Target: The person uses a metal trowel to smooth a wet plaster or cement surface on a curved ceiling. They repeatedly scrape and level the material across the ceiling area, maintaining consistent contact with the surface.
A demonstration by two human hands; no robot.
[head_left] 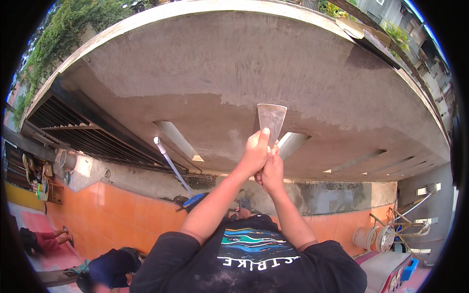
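Both my hands are raised together in front of me, clasped around the handle of a wide metal scraper (271, 119). My left hand (254, 154) is uppermost, its thumb pressed on the base of the blade. My right hand (271, 173) grips just below it. The flat, flared blade lies against a big grey cement surface (220, 73). It rests at the border between a rougher, darker patch and a smoother, paler one. The handle itself is hidden inside my fingers.
Narrow rectangular slots (178, 139) cut the cement beside the blade. A white pipe (168, 161) with a blue end runs down to an orange tiled surface (122, 210). A metal grille (83, 134) sits left. Two people (107, 271) are at lower left; a fan (386, 237) stands right.
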